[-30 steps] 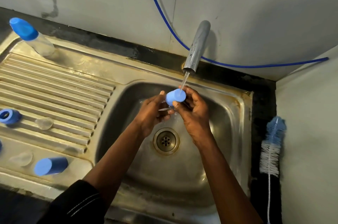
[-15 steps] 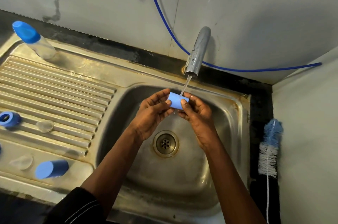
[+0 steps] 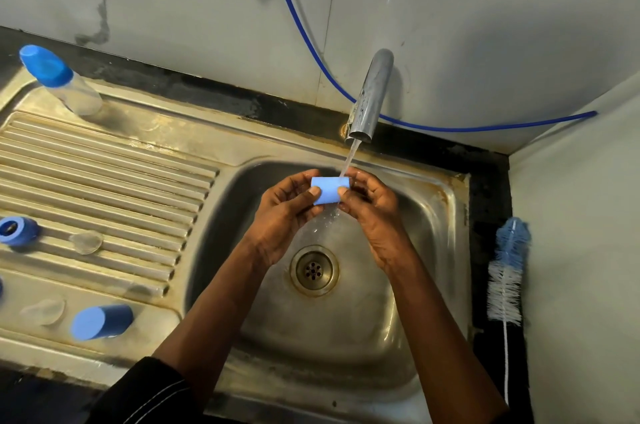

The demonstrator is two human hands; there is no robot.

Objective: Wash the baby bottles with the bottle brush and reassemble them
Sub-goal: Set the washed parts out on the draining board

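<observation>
Item 1: blue bottle cap [image 3: 327, 190], which I see held sideways over the sink [image 3: 450, 191] under the tap [image 3: 369, 101] stream. Left hand [image 3: 284, 216] and right hand [image 3: 374, 212] each take one end, fingers [image 3: 298, 181] clamped on it.
Item 2: bottle brush [image 3: 507, 271], on the dark ledge right of the sink.
Item 3: capped baby bottle [image 3: 59, 81], standing at the back left of the drainboard [image 3: 104, 174].
Item 4: second blue cap [image 3: 102, 321], blue collar ring [image 3: 17, 231] and clear teat [image 3: 85, 242], lying apart on the drainboard.

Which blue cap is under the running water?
The cap pinched between left hand and right hand over the sink. The spare cap lies sideways on the drainboard; the third cap tops the bottle.
</observation>
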